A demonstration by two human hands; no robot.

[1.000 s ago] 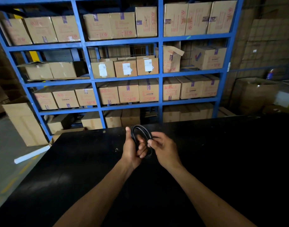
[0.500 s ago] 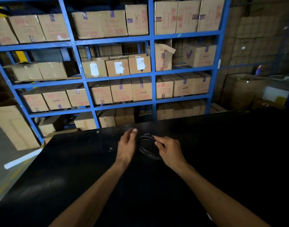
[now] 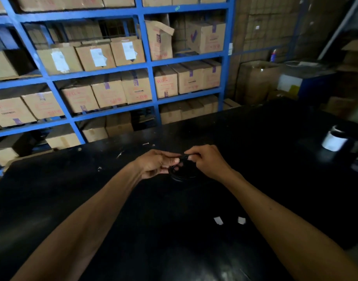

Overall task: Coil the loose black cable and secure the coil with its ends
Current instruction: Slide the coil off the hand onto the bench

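Observation:
The black cable [image 3: 182, 173] is wound into a small coil and sits low over the black table [image 3: 113, 199], hard to tell from the dark top. My left hand [image 3: 157, 164] holds the coil's left side with its fingertips. My right hand [image 3: 207, 161] pinches the cable at the top of the coil, thumb and forefinger closed on it. Both hands meet at the coil's upper edge. The cable's ends are hidden among the fingers.
Two small white scraps [image 3: 218, 220] lie on the table nearer to me. A white roll [image 3: 334, 139] stands at the right edge. Blue shelving [image 3: 149, 63] full of cardboard boxes rises behind the table's far edge.
The coil went from upright in my hands to lying flat on the table, and now both hands grip it again. The camera has turned to the right and down.

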